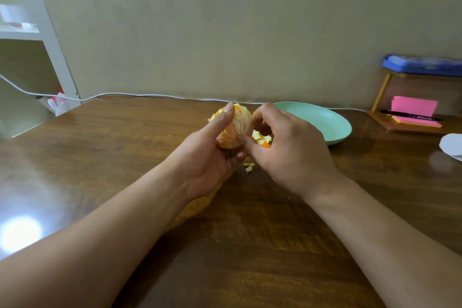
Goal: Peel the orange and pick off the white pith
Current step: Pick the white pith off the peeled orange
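Note:
The orange (237, 127) is peeled, pale with white pith over its segments, and is held above the table's middle. My left hand (212, 155) grips it from below and the left, thumb lying up across its front. My right hand (285, 147) is at its right side with curled fingers, thumb tip touching the fruit's lower right. Peel pieces (261, 139) lie behind my right hand, partly hidden. Small pith scraps (249, 167) lie on the wooden table (125, 157) below the hands.
A mint-green plate (325, 120) sits just right of the hands. Farther right stand a wooden stand with pink sticky notes (413, 106) and a pen (410, 115), and a white object (452, 144) at the edge. A white cable (140, 95) runs along the wall.

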Motion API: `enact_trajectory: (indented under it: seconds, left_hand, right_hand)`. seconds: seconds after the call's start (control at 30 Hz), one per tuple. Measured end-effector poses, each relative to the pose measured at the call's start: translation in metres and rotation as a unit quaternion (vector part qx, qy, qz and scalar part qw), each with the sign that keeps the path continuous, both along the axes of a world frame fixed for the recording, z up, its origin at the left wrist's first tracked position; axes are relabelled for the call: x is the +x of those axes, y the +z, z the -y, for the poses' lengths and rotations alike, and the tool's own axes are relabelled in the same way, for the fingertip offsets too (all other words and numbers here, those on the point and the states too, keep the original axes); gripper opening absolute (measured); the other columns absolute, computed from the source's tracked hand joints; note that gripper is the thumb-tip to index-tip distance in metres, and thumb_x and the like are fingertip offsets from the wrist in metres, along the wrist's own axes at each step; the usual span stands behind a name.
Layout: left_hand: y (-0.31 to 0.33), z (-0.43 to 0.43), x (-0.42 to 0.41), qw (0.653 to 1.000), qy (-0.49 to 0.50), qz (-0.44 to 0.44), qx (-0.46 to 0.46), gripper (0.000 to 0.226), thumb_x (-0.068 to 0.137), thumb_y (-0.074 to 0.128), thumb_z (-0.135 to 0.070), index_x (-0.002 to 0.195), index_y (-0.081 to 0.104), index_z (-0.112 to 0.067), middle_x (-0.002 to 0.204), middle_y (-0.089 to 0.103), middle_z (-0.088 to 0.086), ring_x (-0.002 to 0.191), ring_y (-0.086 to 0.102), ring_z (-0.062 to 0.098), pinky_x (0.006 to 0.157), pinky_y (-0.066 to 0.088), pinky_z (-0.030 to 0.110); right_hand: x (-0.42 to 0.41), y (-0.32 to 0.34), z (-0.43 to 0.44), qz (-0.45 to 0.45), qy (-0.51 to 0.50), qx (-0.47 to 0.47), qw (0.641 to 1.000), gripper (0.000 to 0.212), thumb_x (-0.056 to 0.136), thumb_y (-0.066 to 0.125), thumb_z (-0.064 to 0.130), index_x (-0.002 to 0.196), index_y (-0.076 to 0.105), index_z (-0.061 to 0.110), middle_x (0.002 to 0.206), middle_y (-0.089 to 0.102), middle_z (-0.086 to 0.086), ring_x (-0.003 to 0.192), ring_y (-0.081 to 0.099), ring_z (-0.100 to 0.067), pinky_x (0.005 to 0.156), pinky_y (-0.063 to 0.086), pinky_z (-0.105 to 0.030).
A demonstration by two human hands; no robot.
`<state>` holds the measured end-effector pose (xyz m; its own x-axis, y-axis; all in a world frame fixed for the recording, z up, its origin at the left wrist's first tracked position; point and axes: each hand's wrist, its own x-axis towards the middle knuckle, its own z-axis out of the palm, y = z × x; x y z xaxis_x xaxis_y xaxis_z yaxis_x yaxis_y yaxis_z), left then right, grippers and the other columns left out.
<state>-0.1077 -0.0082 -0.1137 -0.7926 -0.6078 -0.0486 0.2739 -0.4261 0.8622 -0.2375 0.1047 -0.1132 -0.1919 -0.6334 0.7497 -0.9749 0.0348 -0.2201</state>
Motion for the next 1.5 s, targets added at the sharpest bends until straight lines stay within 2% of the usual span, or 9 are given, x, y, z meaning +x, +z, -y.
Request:
enact_trajectory:
  seconds: [0.27,0.4,0.5,0.63,0.87,1.0,1.1,1.3,1.5]
  left_hand:
    - [0.003,0.003,0.004,1.000,-0.008,0.021,-0.001,0.053,0.108,0.045,-0.040,0.141,0.062,-0.003,0.111,0.069,0.014,0.079,0.065,0.020,0.067,0.051,0.029]
    - [0.001,0.004,0.002,1.000,0.012,0.017,0.003,0.057,0.106,0.056,-0.047,0.143,0.062,-0.004,0.104,0.069,0.011,0.075,0.061,0.018,0.063,0.053,0.027]
    - [0.002,0.004,0.002,1.000,0.022,-0.012,0.015,0.056,0.105,0.061,-0.047,0.141,0.064,-0.005,0.112,0.069,0.013,0.080,0.064,0.019,0.064,0.057,0.027]
    - [0.001,0.003,0.001,0.999,0.019,-0.032,0.005,0.039,0.105,0.063,-0.043,0.122,0.071,-0.008,0.112,0.073,0.012,0.091,0.069,0.019,0.074,0.060,0.029]
    - [-0.002,0.003,-0.003,0.997,0.080,0.000,-0.022,0.053,0.094,0.077,-0.039,0.125,0.072,0.003,0.123,0.076,0.019,0.105,0.073,0.024,0.100,0.060,0.043]
    - [-0.001,0.001,-0.003,0.993,0.106,0.022,-0.048,0.058,0.089,0.082,-0.039,0.126,0.070,0.004,0.115,0.078,0.016,0.098,0.075,0.022,0.080,0.063,0.033]
    - [-0.002,0.000,-0.003,0.992,0.108,0.026,-0.059,0.069,0.082,0.084,-0.042,0.129,0.066,0.005,0.124,0.076,0.021,0.102,0.077,0.025,0.079,0.063,0.033]
    - [0.001,0.002,-0.001,0.995,0.084,0.045,-0.038,0.053,0.094,0.079,-0.037,0.129,0.067,0.001,0.106,0.073,0.012,0.080,0.071,0.016,0.063,0.058,0.027]
    - [0.002,0.005,0.002,0.997,0.052,0.062,-0.012,0.042,0.092,0.079,-0.041,0.119,0.073,-0.009,0.095,0.075,0.006,0.077,0.066,0.017,0.063,0.058,0.026]
  right_hand:
    - [-0.010,0.000,0.003,-0.030,0.008,0.001,1.000,0.022,0.097,0.065,0.041,0.093,0.063,0.020,0.079,0.067,0.002,0.070,0.062,-0.026,0.061,0.052,-0.043]
    - [-0.013,0.000,0.003,-0.026,0.016,0.003,1.000,0.014,0.099,0.066,0.033,0.093,0.066,0.021,0.078,0.067,0.004,0.068,0.060,-0.023,0.060,0.053,-0.044]
    - [-0.011,0.001,0.002,-0.033,0.021,0.003,0.999,0.012,0.096,0.069,0.033,0.098,0.065,0.021,0.086,0.066,0.005,0.076,0.062,-0.022,0.063,0.054,-0.043]
    - [-0.005,0.002,0.005,-0.059,0.009,-0.005,0.998,0.020,0.095,0.072,0.038,0.098,0.064,0.021,0.089,0.065,0.004,0.079,0.063,-0.023,0.062,0.054,-0.043]
    - [-0.003,0.000,0.011,-0.098,-0.031,0.015,0.995,0.021,0.097,0.067,0.036,0.087,0.060,0.019,0.078,0.064,0.001,0.069,0.061,-0.030,0.055,0.047,-0.039]
    - [-0.002,0.000,0.013,-0.098,-0.046,0.035,0.994,0.020,0.097,0.066,0.030,0.082,0.057,0.020,0.071,0.058,0.003,0.065,0.057,-0.032,0.053,0.038,-0.037]
    - [-0.001,0.000,0.012,-0.093,-0.045,0.040,0.994,0.021,0.095,0.065,0.028,0.081,0.053,0.021,0.069,0.052,0.005,0.064,0.053,-0.030,0.052,0.037,-0.037]
    - [-0.008,0.003,0.007,-0.036,-0.045,0.010,0.998,0.021,0.094,0.069,0.028,0.079,0.055,0.024,0.069,0.056,0.004,0.063,0.050,-0.022,0.053,0.043,-0.035]
    - [-0.020,0.001,0.000,0.039,-0.022,0.001,0.999,0.009,0.098,0.069,0.029,0.090,0.067,0.026,0.077,0.065,0.010,0.067,0.058,-0.011,0.059,0.049,-0.032]
